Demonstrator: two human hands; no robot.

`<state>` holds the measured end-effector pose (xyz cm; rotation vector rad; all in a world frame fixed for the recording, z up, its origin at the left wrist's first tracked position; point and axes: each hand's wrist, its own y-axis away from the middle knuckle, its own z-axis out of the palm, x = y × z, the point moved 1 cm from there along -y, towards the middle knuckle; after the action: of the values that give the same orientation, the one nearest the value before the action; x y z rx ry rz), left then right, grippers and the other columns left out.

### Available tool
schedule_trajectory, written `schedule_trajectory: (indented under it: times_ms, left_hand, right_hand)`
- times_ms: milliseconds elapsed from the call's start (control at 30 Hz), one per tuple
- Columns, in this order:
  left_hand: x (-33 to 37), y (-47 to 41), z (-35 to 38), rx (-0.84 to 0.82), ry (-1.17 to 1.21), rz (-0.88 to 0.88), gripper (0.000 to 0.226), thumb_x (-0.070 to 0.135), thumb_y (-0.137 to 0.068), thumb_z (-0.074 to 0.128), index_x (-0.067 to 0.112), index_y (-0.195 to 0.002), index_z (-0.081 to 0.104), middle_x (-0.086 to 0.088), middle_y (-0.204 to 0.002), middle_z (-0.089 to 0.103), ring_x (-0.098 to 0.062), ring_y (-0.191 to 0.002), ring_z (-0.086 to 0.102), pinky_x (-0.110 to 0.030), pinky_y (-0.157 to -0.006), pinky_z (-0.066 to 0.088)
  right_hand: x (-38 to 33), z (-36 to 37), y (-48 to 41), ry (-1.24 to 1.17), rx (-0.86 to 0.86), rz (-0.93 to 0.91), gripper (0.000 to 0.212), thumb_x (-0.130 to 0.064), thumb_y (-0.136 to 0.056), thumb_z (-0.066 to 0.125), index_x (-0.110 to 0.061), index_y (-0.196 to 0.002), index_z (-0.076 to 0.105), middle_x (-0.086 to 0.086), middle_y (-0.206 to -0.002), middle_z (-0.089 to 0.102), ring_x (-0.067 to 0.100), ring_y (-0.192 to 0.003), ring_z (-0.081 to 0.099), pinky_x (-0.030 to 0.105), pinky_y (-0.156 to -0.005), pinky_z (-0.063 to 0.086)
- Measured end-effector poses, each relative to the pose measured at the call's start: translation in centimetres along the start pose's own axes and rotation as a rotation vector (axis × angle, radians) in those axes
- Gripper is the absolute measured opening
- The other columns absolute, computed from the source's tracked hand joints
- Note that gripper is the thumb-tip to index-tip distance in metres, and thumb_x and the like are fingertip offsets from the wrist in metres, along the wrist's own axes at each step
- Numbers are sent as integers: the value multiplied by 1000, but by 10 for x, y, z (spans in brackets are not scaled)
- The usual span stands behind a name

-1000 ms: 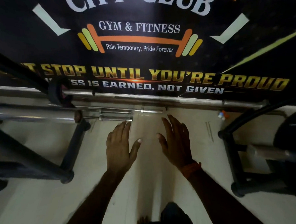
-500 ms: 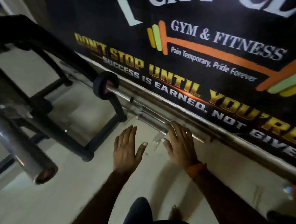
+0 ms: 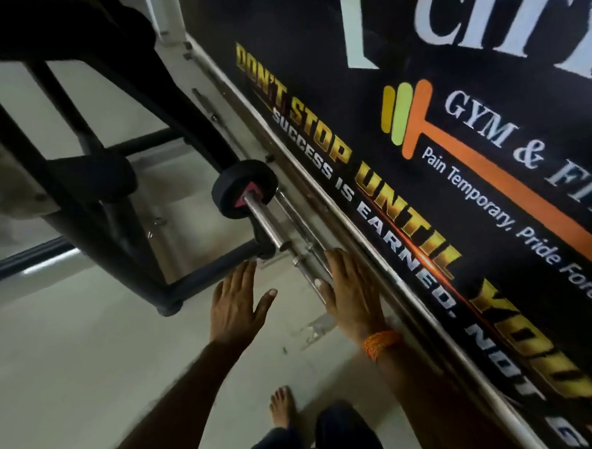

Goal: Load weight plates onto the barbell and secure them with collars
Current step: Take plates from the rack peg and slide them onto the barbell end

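Note:
A chrome barbell [image 3: 265, 222] lies on the floor along the foot of the wall. A small black weight plate [image 3: 232, 184] with a pink centre sits on it, beside the rack's base. Thinner steel bars [image 3: 304, 254] lie next to it, closer to the wall. My left hand [image 3: 238, 304] hovers flat over the floor, fingers spread, holding nothing. My right hand [image 3: 351, 290], with an orange thread at the wrist, is stretched out flat over the near ends of the bars, fingers apart. I cannot tell whether it touches them. No collar is visible.
A black steel rack frame [image 3: 113, 234] stands at the left, its foot close to my left hand. A dark gym banner [image 3: 421, 149] covers the wall on the right. My bare foot [image 3: 283, 407] stands on the pale floor [image 3: 89, 372] below my hands.
The view has swung left and tilted, so the barbell and plate now run diagonally. Both hands stay flat and spread. The right hand has moved closer to the bar ends.

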<state>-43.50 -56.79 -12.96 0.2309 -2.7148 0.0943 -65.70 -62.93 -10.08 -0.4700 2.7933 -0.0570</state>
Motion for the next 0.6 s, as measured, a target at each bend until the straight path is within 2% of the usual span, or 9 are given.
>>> schedule_trajectory:
  times_ms: [133, 300, 400, 467, 600]
  left_hand:
    - [-2, -52, 2, 29, 15, -137, 69, 65, -96, 42, 20, -148, 36, -5, -148, 49, -26, -130, 50, -46, -104, 46]
    - [-13, -129, 12, 19, -10, -296, 69, 67, -91, 49, 21, -142, 44, -3, -139, 56, -23, -123, 56, -42, -95, 50]
    - [-26, -181, 18, 44, 7, -363, 70, 63, -89, 57, 21, -143, 45, -4, -140, 56, -24, -122, 56, -40, -91, 52]
    - [-38, -214, 22, 53, 16, -418, 70, 59, -88, 62, 21, -144, 44, -4, -140, 54, -23, -121, 56, -36, -84, 52]
    - [-69, -267, 37, 64, 25, -465, 69, 52, -88, 67, 25, -145, 40, -3, -142, 51, -22, -121, 56, -30, -84, 48]
  right_hand:
    - [25, 12, -69, 3, -82, -49, 63, -42, -98, 57, -20, -152, 34, 10, -154, 43, 27, -139, 46, 47, -108, 47]
    - [34, 37, -179, -9, -169, -220, 60, -34, -92, 66, -19, -144, 42, 9, -139, 55, 26, -120, 60, 39, -91, 56]
    - [33, 62, -248, -30, -231, -279, 62, -30, -89, 69, -20, -144, 43, 11, -136, 57, 30, -116, 62, 43, -84, 58]
    - [31, 82, -290, -40, -264, -308, 63, -29, -88, 72, -19, -144, 44, 11, -137, 56, 31, -119, 60, 46, -85, 59]
    - [19, 127, -360, -42, -313, -356, 70, -29, -88, 75, -16, -148, 40, 12, -145, 50, 32, -129, 53, 45, -95, 55]
